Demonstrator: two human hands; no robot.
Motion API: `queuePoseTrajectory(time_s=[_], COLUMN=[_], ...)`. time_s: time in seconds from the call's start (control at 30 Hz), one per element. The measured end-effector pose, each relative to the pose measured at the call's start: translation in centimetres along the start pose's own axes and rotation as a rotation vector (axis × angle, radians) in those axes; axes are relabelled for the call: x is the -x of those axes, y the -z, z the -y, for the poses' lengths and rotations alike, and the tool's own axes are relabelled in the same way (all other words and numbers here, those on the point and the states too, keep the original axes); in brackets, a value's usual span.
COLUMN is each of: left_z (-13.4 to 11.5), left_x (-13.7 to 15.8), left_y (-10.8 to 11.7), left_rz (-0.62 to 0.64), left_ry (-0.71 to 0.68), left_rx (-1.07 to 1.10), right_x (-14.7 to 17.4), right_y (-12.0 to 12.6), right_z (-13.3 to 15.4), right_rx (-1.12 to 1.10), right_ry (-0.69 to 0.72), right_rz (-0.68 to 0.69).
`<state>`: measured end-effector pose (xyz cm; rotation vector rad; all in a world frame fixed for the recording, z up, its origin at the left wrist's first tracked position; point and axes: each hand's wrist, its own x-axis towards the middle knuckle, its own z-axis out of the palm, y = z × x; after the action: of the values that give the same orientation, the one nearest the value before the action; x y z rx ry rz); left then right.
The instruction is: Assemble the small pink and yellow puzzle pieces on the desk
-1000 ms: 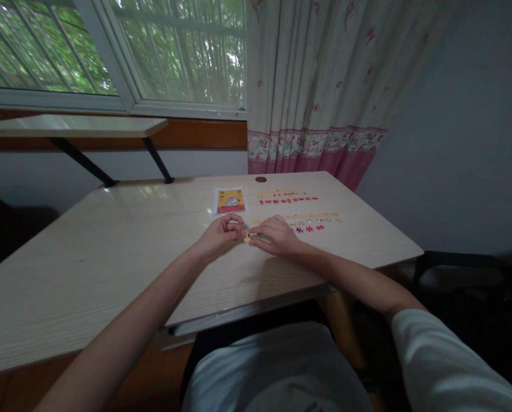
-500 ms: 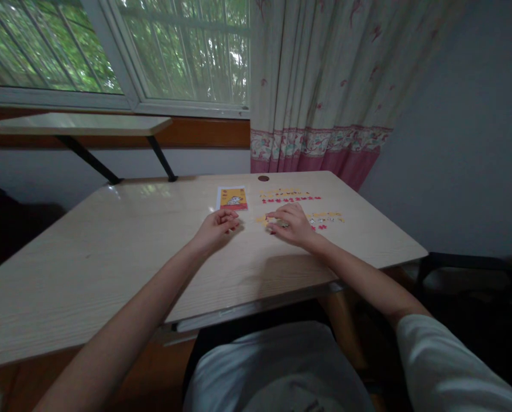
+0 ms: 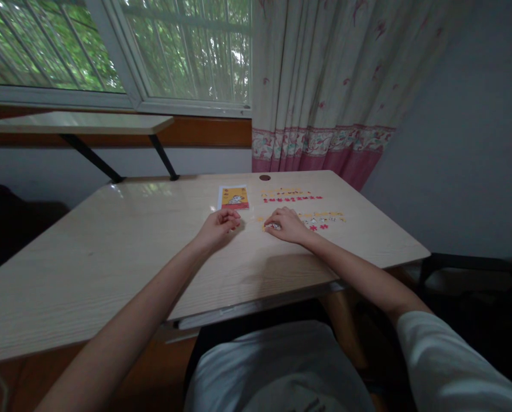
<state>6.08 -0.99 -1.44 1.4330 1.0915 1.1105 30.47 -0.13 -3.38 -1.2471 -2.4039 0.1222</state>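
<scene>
My right hand rests low over the table, thumb and fingers curved together onto a small jigsaw puzzle piece, partly hidden by the fingertips. White and yellow pieces show under its fingers. My left hand hovers just to the left, its fingers loosely curled and apart, nothing visible in them. Beyond it lies a picture card in yellow and red with a white cartoon animal. Right of my right hand, white pieces and red pieces lie in rows.
Further back on the wooden table are more rows of yellow pieces and red pieces. A round dark cable hole sits near the back edge. A raised shelf on black brackets stands at the back left.
My right hand has lowered and shifted slightly left, its fingertips closing down at the table. More red pieces show beside it. My left hand has hardly moved.
</scene>
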Motion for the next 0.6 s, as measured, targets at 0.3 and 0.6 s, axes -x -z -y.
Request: queuePoseTrajectory(time_s=[0.3, 0.6], left_z=[-0.2, 0.2], left_x=[0.4, -0.3], left_y=[0.0, 3.1], left_rz=[0.031, -0.032], left_ry=[-0.049, -0.099], left_rx=[-0.059, -0.65], right_x=[0.5, 1.7], right_y=[0.4, -0.3], right_z=[-0.2, 1.6], right_rx=[-0.029, -0.076], right_ry=[0.027, 0.418], right_rz=[-0.088, -0.017])
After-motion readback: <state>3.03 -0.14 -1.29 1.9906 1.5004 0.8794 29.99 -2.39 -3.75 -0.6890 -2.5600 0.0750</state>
